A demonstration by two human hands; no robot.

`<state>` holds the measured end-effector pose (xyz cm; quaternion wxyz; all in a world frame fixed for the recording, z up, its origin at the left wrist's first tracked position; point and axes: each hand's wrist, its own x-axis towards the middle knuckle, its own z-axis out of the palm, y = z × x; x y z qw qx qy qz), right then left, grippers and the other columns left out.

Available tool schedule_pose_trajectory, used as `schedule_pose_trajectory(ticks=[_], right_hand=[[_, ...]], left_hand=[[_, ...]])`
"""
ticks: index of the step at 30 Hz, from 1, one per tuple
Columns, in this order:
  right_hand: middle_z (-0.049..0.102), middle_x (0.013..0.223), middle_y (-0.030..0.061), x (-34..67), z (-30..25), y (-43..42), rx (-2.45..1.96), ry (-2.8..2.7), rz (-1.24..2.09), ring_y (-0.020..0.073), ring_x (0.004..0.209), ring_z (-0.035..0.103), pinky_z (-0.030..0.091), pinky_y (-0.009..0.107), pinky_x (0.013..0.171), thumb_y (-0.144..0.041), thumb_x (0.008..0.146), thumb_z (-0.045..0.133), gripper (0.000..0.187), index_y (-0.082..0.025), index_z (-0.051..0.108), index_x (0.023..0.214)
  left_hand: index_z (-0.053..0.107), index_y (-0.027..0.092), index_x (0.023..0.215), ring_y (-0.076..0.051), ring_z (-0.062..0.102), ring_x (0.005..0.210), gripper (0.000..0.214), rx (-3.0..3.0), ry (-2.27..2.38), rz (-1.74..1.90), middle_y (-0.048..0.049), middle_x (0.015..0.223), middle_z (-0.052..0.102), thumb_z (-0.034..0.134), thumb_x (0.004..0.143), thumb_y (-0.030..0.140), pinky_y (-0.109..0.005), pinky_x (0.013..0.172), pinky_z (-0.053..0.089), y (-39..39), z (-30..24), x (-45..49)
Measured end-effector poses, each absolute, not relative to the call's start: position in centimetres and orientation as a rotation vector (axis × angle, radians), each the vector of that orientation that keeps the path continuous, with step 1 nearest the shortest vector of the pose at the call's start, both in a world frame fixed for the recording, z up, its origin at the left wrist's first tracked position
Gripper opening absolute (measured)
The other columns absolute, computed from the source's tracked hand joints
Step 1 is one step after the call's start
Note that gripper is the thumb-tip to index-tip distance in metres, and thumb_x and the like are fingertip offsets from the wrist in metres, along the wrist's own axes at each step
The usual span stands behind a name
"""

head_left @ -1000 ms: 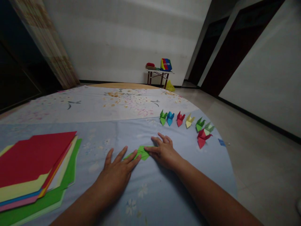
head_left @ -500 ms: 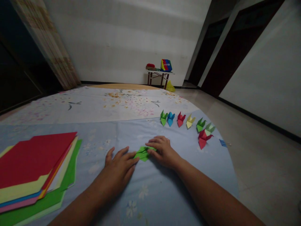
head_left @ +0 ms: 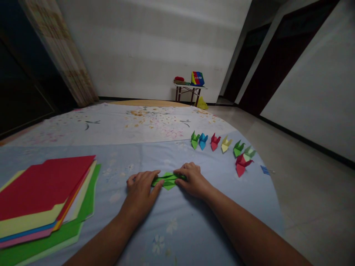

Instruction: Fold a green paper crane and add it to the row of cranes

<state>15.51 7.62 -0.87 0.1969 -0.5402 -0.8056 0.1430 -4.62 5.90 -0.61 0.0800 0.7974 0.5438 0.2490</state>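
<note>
The green piece [head_left: 168, 181] lies low on the cloth [head_left: 116, 221] covering the desk [head_left: 149, 102], between the two hands, and looks partly folded: narrow layers and creases run along it, a blunt point faces the person, and no part stands up from it. The left hand [head_left: 141, 189] has its fingers closed on the left end, thumb at the near edge; the right hand [head_left: 192, 180] grasps the right end likewise, its fingertips bent over the paper. Off to the right, seven small birds [head_left: 215, 142] in green, blue, red and yellow are already made, their tips raised; the larger red one [head_left: 242, 165] overlaps a pale green one [head_left: 249, 151] in this view, and whether they touch I cannot tell. Judged against those, the piece in hand is well into its folding but has its raised tips left to form. On the left, a stack [head_left: 44, 184] of coloured sheets lies flat and unfolded, apart from both hands.
</note>
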Motion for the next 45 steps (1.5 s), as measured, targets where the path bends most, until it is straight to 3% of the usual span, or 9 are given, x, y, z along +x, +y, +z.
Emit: schedule_pose_trajectory(ticks=[10,17,22,26,34,45], right_hand=[[0.056,0.103,0.0047,14.7,-0.7,7.3,-1.472,-2.223,0.357,0.0209,0.101,0.042,0.028,0.039,0.087,-0.035,0.085,0.052,0.023,-0.026,0.062,0.104],[0.062,0.093,0.0021,15.1,-0.2,7.4,-1.324,-2.101,0.492,0.0181,0.096,0.049,0.033,0.035,0.087,-0.021,0.077,0.061,0.011,-0.021,0.061,0.088],[0.063,0.096,0.0032,15.6,0.8,7.1,-1.076,-2.086,0.328,0.0173,0.097,0.050,0.034,0.034,0.089,-0.021,0.081,0.056,0.006,-0.022,0.060,0.085],[0.062,0.101,0.0039,15.7,0.5,7.0,-1.092,-2.173,0.205,0.0188,0.101,0.046,0.035,0.035,0.089,-0.025,0.084,0.054,0.010,-0.024,0.063,0.084],[0.064,0.099,0.0012,16.4,0.5,6.8,-1.093,-2.462,0.360,0.0184,0.097,0.047,0.032,0.035,0.087,-0.018,0.078,0.060,0.015,-0.025,0.064,0.091],[0.062,0.097,0.0018,16.6,0.9,6.3,-1.020,-2.556,0.311,0.0185,0.097,0.045,0.029,0.035,0.086,-0.037,0.079,0.063,0.016,-0.032,0.068,0.093]], left_hand=[[0.062,0.025,0.099,-0.022,0.055,0.093,0.021,2.326,1.597,0.743,-0.0014,0.090,0.064,0.056,0.079,0.023,-0.045,0.090,0.029,6.2,-0.8,-4.7],[0.056,0.024,0.110,-0.020,0.055,0.087,0.030,2.317,1.443,0.924,-0.0009,0.085,0.059,0.052,0.081,0.019,-0.040,0.088,0.036,5.9,0.1,-4.7],[0.047,0.025,0.123,-0.022,0.051,0.099,0.043,2.474,1.399,1.068,-0.0049,0.101,0.058,0.051,0.081,0.017,-0.042,0.093,0.032,5.3,0.7,-4.8],[0.048,0.024,0.121,-0.024,0.047,0.109,0.047,2.592,1.349,0.922,-0.0069,0.114,0.056,0.058,0.076,0.019,-0.045,0.096,0.027,5.4,0.4,-4.8],[0.064,0.027,0.097,-0.017,0.058,0.090,0.021,2.704,1.180,0.555,0.0000,0.095,0.067,0.054,0.082,0.016,-0.044,0.097,0.028,5.8,0.3,-4.7],[0.065,0.025,0.099,-0.021,0.056,0.093,0.022,2.729,1.167,0.433,-0.0058,0.100,0.063,0.052,0.083,0.017,-0.039,0.084,0.042,4.8,0.6,-4.3]])
